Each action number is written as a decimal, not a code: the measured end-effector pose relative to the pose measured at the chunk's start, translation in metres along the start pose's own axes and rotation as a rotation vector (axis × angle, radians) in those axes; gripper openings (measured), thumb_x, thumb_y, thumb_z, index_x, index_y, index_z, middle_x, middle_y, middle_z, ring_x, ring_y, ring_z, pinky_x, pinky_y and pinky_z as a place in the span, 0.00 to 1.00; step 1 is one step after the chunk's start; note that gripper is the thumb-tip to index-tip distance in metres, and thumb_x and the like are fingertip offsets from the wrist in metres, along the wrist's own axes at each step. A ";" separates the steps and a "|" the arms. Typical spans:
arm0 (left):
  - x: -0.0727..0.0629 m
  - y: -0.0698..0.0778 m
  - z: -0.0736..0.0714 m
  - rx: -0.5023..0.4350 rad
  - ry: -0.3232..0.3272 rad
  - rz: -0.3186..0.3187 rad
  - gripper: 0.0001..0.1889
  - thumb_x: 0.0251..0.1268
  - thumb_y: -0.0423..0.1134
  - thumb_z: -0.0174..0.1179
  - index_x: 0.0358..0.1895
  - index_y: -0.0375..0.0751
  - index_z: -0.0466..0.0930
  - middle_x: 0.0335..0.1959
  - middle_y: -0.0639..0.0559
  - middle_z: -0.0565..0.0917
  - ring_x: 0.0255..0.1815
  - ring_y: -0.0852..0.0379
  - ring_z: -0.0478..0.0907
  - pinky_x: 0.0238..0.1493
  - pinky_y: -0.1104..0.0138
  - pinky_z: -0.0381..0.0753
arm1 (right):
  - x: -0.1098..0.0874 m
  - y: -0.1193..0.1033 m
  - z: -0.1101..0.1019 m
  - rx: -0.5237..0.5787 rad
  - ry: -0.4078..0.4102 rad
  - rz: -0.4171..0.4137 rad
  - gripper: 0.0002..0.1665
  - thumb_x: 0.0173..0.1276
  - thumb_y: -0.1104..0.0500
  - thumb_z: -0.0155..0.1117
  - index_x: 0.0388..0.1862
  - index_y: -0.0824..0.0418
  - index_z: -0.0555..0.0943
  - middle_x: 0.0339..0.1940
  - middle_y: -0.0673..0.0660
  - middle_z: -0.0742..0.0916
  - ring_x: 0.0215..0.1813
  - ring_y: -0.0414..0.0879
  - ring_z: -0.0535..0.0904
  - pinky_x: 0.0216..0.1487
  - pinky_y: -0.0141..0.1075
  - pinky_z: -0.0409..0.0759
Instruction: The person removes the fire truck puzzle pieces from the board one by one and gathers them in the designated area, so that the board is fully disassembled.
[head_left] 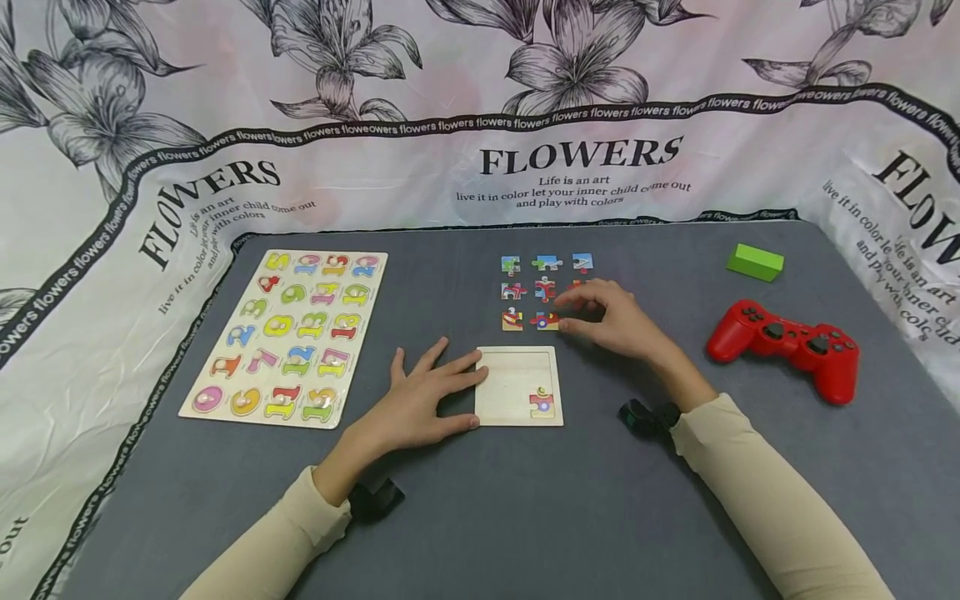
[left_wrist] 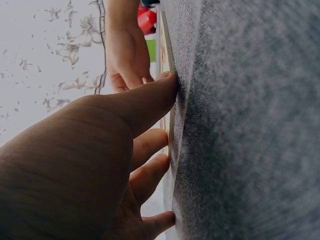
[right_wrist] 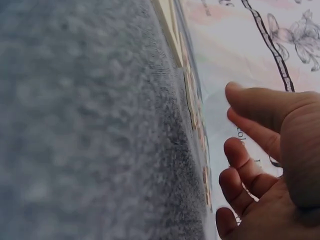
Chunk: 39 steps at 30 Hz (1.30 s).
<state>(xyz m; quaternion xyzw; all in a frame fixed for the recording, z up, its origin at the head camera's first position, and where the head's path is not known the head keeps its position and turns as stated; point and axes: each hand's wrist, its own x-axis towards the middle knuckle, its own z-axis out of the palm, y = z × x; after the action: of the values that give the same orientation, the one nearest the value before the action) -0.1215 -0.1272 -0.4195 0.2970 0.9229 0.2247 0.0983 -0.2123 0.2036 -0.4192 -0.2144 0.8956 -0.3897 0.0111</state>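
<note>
A square wooden puzzle tray (head_left: 517,367) lies flat on the table with one jigsaw piece (head_left: 542,404) in its lower right corner. My left hand (head_left: 420,396) spreads its fingers at the tray's left side, fingertips touching the edge; the left wrist view shows the thumb (left_wrist: 155,97) against that edge. Beyond the tray, several colourful jigsaw pieces (head_left: 546,289) lie in rows. Over the right-hand pieces hovers my right hand (head_left: 611,321), which hides some of them. Its thumb (right_wrist: 255,102) and loosely bent fingers stand apart in the right wrist view, with nothing between them.
On the left lies a board of coloured numbers (head_left: 300,333). A red game controller (head_left: 783,346) sits at the right, with a green block (head_left: 756,262) behind it. The grey table (head_left: 540,517) ends at a flower-printed white sheet (head_left: 390,183) at the back.
</note>
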 end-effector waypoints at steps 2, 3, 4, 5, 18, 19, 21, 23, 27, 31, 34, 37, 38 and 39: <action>0.000 0.000 0.000 -0.003 -0.001 -0.001 0.36 0.66 0.56 0.67 0.77 0.59 0.67 0.82 0.59 0.60 0.86 0.40 0.42 0.70 0.24 0.25 | -0.002 -0.003 -0.001 0.011 -0.017 -0.027 0.21 0.63 0.59 0.76 0.55 0.58 0.86 0.46 0.59 0.84 0.48 0.53 0.69 0.54 0.52 0.64; 0.000 0.000 0.000 -0.004 0.000 0.000 0.36 0.66 0.56 0.67 0.77 0.59 0.67 0.82 0.59 0.60 0.86 0.40 0.42 0.70 0.24 0.25 | -0.004 -0.004 -0.001 0.013 -0.025 -0.041 0.21 0.63 0.59 0.76 0.55 0.59 0.86 0.47 0.59 0.84 0.48 0.53 0.70 0.53 0.50 0.66; 0.000 0.000 0.000 -0.005 -0.001 -0.001 0.36 0.66 0.56 0.67 0.77 0.59 0.67 0.82 0.59 0.60 0.86 0.40 0.42 0.70 0.24 0.26 | -0.005 -0.006 -0.001 0.019 -0.035 -0.057 0.21 0.62 0.60 0.77 0.55 0.59 0.86 0.47 0.59 0.84 0.48 0.53 0.70 0.51 0.48 0.67; 0.000 0.000 0.000 -0.005 -0.001 -0.002 0.36 0.66 0.56 0.67 0.77 0.59 0.67 0.82 0.59 0.60 0.86 0.40 0.42 0.70 0.24 0.26 | -0.007 -0.007 -0.001 0.026 -0.045 -0.072 0.21 0.62 0.61 0.77 0.55 0.59 0.86 0.48 0.59 0.85 0.49 0.53 0.71 0.52 0.48 0.68; 0.001 0.000 0.001 -0.008 -0.006 -0.007 0.36 0.66 0.57 0.67 0.77 0.59 0.67 0.82 0.59 0.60 0.86 0.40 0.42 0.70 0.24 0.26 | -0.028 -0.027 0.006 0.072 -0.151 -0.160 0.21 0.61 0.61 0.78 0.55 0.58 0.87 0.48 0.54 0.88 0.50 0.49 0.80 0.52 0.42 0.80; 0.001 0.000 0.001 -0.007 -0.007 -0.008 0.36 0.66 0.57 0.67 0.77 0.59 0.67 0.82 0.59 0.60 0.86 0.40 0.42 0.70 0.24 0.26 | -0.030 -0.029 0.006 0.067 -0.162 -0.163 0.21 0.62 0.60 0.78 0.55 0.58 0.87 0.49 0.54 0.88 0.50 0.48 0.80 0.53 0.42 0.80; 0.001 0.000 0.001 -0.006 -0.008 -0.008 0.36 0.67 0.57 0.66 0.77 0.59 0.67 0.82 0.59 0.60 0.86 0.40 0.42 0.70 0.23 0.26 | -0.032 -0.034 0.007 0.050 -0.183 -0.167 0.21 0.61 0.60 0.78 0.55 0.57 0.87 0.50 0.52 0.88 0.51 0.47 0.80 0.53 0.43 0.80; 0.002 0.000 0.001 -0.005 -0.009 -0.008 0.36 0.67 0.57 0.66 0.77 0.59 0.67 0.82 0.59 0.60 0.86 0.39 0.42 0.70 0.23 0.26 | -0.033 -0.037 0.009 0.027 -0.204 -0.179 0.21 0.61 0.60 0.78 0.54 0.56 0.88 0.51 0.51 0.89 0.52 0.45 0.79 0.54 0.44 0.80; 0.002 0.000 0.001 -0.002 -0.008 -0.006 0.36 0.67 0.57 0.66 0.77 0.59 0.67 0.82 0.59 0.60 0.86 0.39 0.42 0.70 0.23 0.27 | -0.034 -0.042 0.012 -0.022 -0.250 -0.221 0.19 0.61 0.59 0.78 0.52 0.54 0.89 0.49 0.49 0.89 0.53 0.43 0.77 0.56 0.46 0.76; 0.001 -0.001 0.000 -0.002 -0.005 -0.008 0.36 0.67 0.57 0.66 0.77 0.59 0.67 0.82 0.60 0.60 0.86 0.40 0.42 0.70 0.23 0.27 | -0.036 -0.045 0.015 -0.053 -0.298 -0.247 0.19 0.59 0.59 0.79 0.50 0.50 0.89 0.46 0.47 0.87 0.52 0.42 0.73 0.57 0.48 0.68; 0.001 -0.001 0.000 -0.002 -0.004 -0.006 0.36 0.67 0.57 0.66 0.77 0.58 0.67 0.82 0.59 0.60 0.86 0.40 0.43 0.70 0.23 0.27 | -0.038 -0.046 0.017 -0.074 -0.331 -0.258 0.20 0.58 0.57 0.80 0.50 0.47 0.89 0.45 0.47 0.85 0.52 0.41 0.70 0.55 0.47 0.64; 0.001 -0.001 0.000 -0.001 -0.001 -0.002 0.36 0.67 0.56 0.66 0.77 0.58 0.68 0.82 0.59 0.60 0.86 0.39 0.43 0.70 0.23 0.28 | -0.039 -0.047 0.019 -0.095 -0.359 -0.261 0.20 0.58 0.55 0.80 0.51 0.45 0.89 0.44 0.46 0.84 0.51 0.40 0.68 0.53 0.45 0.62; 0.001 -0.001 0.000 -0.001 0.000 -0.002 0.36 0.67 0.56 0.66 0.77 0.58 0.68 0.82 0.59 0.61 0.86 0.39 0.43 0.70 0.23 0.28 | -0.040 -0.047 0.019 -0.101 -0.366 -0.259 0.20 0.58 0.54 0.80 0.51 0.44 0.89 0.44 0.45 0.84 0.51 0.39 0.68 0.52 0.44 0.61; 0.001 -0.001 -0.001 -0.001 0.002 -0.002 0.36 0.67 0.56 0.66 0.77 0.58 0.68 0.82 0.59 0.61 0.86 0.39 0.43 0.70 0.23 0.28 | -0.040 -0.048 0.020 -0.104 -0.373 -0.256 0.21 0.57 0.54 0.81 0.51 0.44 0.89 0.44 0.45 0.83 0.50 0.39 0.68 0.52 0.44 0.60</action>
<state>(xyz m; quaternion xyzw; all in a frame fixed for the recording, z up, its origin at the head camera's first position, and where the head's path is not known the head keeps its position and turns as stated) -0.1232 -0.1270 -0.4194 0.2959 0.9231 0.2254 0.0979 -0.1546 0.1767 -0.4054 -0.3946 0.8624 -0.2951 0.1159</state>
